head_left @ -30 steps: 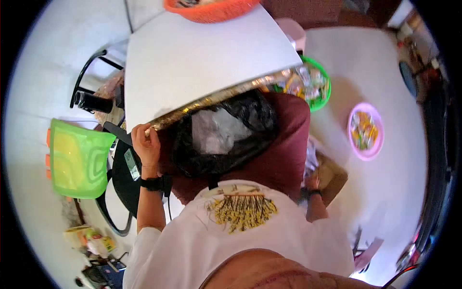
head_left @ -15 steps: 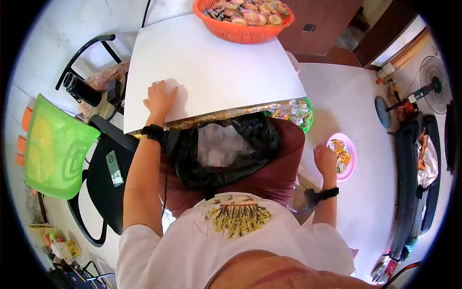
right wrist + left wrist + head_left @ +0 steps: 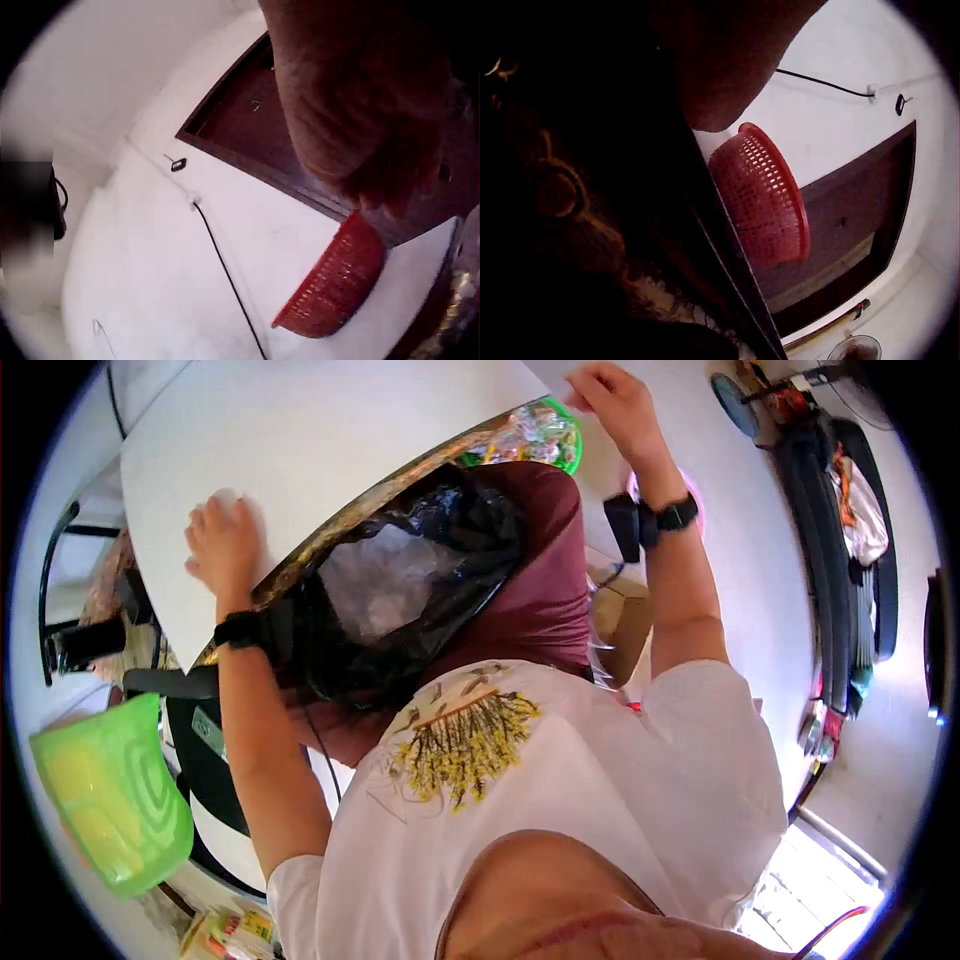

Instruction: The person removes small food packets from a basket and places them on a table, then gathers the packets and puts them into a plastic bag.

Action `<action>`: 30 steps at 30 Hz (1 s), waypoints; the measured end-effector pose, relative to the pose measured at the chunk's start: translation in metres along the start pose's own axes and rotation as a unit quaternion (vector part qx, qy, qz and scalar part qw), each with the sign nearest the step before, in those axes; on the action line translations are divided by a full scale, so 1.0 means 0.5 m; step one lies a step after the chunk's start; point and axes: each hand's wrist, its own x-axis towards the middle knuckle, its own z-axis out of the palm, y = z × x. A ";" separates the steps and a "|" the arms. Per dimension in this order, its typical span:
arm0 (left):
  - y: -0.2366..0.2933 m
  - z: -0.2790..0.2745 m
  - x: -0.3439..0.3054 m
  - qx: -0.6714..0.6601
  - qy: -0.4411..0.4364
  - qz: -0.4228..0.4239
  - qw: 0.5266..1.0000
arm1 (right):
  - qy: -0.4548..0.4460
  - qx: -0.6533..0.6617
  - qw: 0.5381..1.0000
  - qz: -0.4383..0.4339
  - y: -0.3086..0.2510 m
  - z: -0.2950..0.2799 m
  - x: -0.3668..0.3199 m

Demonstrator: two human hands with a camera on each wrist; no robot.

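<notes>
My left hand (image 3: 225, 545) rests on the white tabletop (image 3: 270, 450) with its fingers spread, holding nothing. My right hand (image 3: 620, 410) is raised past the table's right corner, fingers loosely bent, and nothing shows in it. Close by that hand is the green basket (image 3: 570, 450) of small wrapped packets, partly under the table edge. In the right wrist view the fingers overlap the rim of a red-orange mesh basket (image 3: 337, 285), which stands on the table. A black plastic bag (image 3: 480, 520) with a pale, translucent sheet (image 3: 380, 580) inside lies across the lap.
A pink basin (image 3: 695, 500) on the floor is mostly hidden behind the right forearm. A cardboard box (image 3: 625, 625) stands beside the right leg. To the left are a black chair with a phone (image 3: 208, 732) on it and a green chair back (image 3: 120, 795).
The left hand went from the table's edge to lying on its top. The right hand rose from beside the box, past the pink basin, to the table's right corner. The head view turned.
</notes>
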 end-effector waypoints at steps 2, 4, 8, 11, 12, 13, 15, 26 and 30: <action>0.014 -0.027 0.001 -0.006 -0.037 -0.013 0.999 | -0.012 0.131 0.990 -0.045 0.005 0.007 0.068; 0.010 -0.018 0.001 0.014 -0.015 -0.004 1.000 | -0.069 0.249 0.962 -0.093 -0.013 0.021 0.132; 0.012 -0.011 -0.004 0.017 0.003 -0.012 1.000 | -0.099 0.274 0.949 -0.122 -0.159 0.052 0.222; 0.033 -0.052 -0.009 0.000 -0.005 0.002 1.000 | -0.101 0.250 0.959 -0.084 -0.231 0.098 0.315; 0.033 -0.058 -0.007 -0.004 -0.014 0.005 1.000 | -0.089 0.237 0.963 -0.090 -0.253 0.122 0.348; 0.029 -0.049 -0.008 -0.007 0.013 0.006 1.000 | -0.113 0.258 0.953 -0.110 -0.285 0.138 0.361; 0.029 -0.044 -0.009 -0.020 0.033 0.007 0.999 | -0.138 0.195 0.957 -0.165 -0.315 0.172 0.419; 0.033 -0.049 -0.014 -0.009 0.015 -0.007 1.000 | 0.007 -0.385 0.855 -0.348 -0.229 0.358 0.550; 0.034 -0.060 -0.011 -0.030 0.005 -0.009 1.000 | 0.008 -0.452 0.834 -0.315 -0.252 0.369 0.541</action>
